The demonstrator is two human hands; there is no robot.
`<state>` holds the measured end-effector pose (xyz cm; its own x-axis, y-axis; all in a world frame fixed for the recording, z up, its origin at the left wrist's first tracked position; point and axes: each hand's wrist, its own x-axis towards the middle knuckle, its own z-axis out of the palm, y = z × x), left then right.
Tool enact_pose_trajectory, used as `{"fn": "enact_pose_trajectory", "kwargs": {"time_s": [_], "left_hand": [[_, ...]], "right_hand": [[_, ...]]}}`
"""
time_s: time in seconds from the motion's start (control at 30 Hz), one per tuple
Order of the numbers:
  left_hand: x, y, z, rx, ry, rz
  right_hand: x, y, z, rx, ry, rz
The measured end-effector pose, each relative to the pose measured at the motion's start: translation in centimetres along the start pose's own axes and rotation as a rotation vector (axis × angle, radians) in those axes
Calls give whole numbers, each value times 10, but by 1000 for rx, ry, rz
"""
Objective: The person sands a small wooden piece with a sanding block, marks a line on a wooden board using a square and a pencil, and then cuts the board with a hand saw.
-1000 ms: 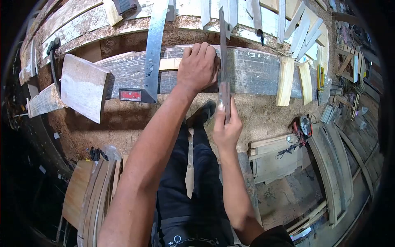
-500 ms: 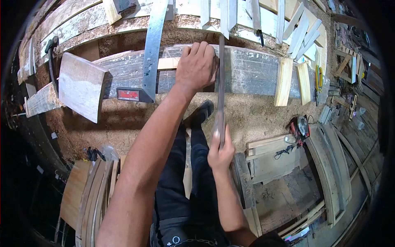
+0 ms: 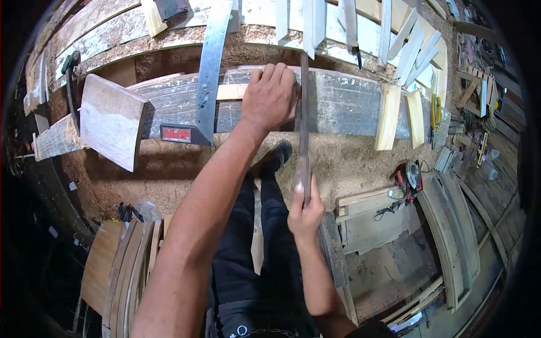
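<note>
My left hand (image 3: 269, 96) is closed over a pale wooden strip (image 3: 230, 92), pressing it down on the weathered plank (image 3: 344, 104). The strip's far part is hidden under my fingers. In my right hand (image 3: 306, 211) is a handsaw (image 3: 304, 112), seen nearly edge-on. Its narrow blade runs away from me, just right of my left knuckles, crossing the plank. Where its teeth touch wood is hidden. A large steel square (image 3: 209, 67) lies across the plank left of my left hand, its dark stock with a red label (image 3: 176, 133) at the near edge.
A curved board (image 3: 112, 118) and a hammer (image 3: 70, 67) sit at the left. Two short wood pieces (image 3: 389, 115) and yellow-handled pliers (image 3: 435, 112) lie at the plank's right end. Cut strips (image 3: 414, 53) rest on the far bench. A circular saw (image 3: 413, 176) sits lower right.
My right hand has drawn the handsaw slightly toward me. My left hand keeps its hold on the wooden strip. The whole view has shifted a little.
</note>
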<state>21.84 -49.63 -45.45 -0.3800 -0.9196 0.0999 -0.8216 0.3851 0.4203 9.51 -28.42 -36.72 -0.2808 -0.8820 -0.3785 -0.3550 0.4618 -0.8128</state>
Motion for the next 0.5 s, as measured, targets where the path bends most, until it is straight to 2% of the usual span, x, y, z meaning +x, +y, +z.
{"fn": "enact_pose_trajectory", "kwargs": {"time_s": [0.07, 0.13, 0.17, 0.2, 0.27, 0.3, 0.33, 0.37, 0.43, 0.5], "left_hand": [[1, 2, -1, -7, 17, 12], [-2, 3, 0, -10, 23, 17], [1, 3, 0, -8, 24, 18], [1, 2, 0, -8, 16, 12], [2, 2, 0, 3, 22, 20], [2, 2, 0, 12, 20, 18], [1, 2, 1, 19, 10, 14], [1, 1, 5, 45, 49, 22], [0, 1, 2, 33, 38, 20], [1, 3, 2, 13, 36, 11]], "right_hand": [[41, -17, 11, -65, 34, 71], [80, -28, 25, -45, 69, 26], [79, -19, 28, -92, 104, -82], [72, -17, 27, -76, 93, -68], [39, -17, 19, -45, 83, -37], [9, -13, 14, 10, 43, 104], [-9, -1, 11, -47, 82, -42], [-12, 5, 9, -1, 76, -55], [-3, 1, 7, 35, 41, 6], [57, -21, 15, 23, -22, 121]]}}
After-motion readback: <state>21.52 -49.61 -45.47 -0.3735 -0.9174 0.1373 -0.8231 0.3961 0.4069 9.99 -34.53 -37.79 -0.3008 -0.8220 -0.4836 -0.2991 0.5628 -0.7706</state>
